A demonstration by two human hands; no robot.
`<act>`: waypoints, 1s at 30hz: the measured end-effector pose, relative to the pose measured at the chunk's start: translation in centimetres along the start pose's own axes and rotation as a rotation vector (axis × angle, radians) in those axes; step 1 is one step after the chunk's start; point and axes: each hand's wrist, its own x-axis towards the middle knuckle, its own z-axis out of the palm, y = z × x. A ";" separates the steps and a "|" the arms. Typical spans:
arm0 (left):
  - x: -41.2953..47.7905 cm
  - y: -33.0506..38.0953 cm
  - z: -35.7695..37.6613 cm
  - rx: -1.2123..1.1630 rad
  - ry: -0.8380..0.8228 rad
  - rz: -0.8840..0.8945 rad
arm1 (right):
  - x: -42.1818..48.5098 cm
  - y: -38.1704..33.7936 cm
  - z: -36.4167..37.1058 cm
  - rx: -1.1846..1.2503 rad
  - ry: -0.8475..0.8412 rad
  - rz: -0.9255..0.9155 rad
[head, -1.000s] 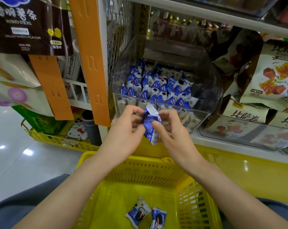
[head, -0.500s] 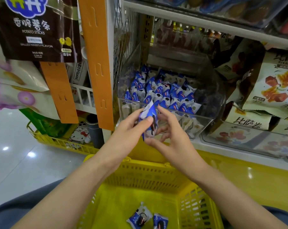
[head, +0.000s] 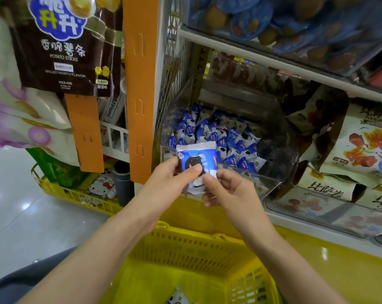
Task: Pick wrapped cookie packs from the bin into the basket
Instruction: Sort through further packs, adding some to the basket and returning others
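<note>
A blue and white wrapped cookie pack [head: 196,160] is held up face-on in front of the clear plastic bin [head: 271,183]. My left hand [head: 170,183] pinches its left side with thumb on the front. My right hand [head: 227,191] pinches its lower right edge. The bin holds several more blue and white cookie packs [head: 225,137]. Below my arms sits the yellow basket [head: 185,251], with one cookie pack [head: 177,298] showing at the bottom edge.
An orange hanging strip [head: 139,88] and a wire shelf side stand left of the bin. Snack bags [head: 359,150] fill the shelf to the right. A potato sticks bag [head: 69,44] hangs upper left. Another yellow basket [head: 76,194] sits on the floor at left.
The pack has been turned from edge-on to face-on, its front toward me, and both hands have risen slightly. The view has tilted up, hiding most of the basket's floor.
</note>
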 end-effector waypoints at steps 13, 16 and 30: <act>3.0 1.6 -2.5 -0.266 0.159 0.113 | 20.5 -1.9 -5.7 -0.719 0.278 0.050; 3.4 1.7 -2.8 -0.275 0.175 0.114 | 24.3 -0.1 -7.1 -0.880 0.256 0.016; 3.5 1.2 -2.3 -0.298 0.153 0.141 | 26.7 2.6 -8.3 -1.030 0.142 0.129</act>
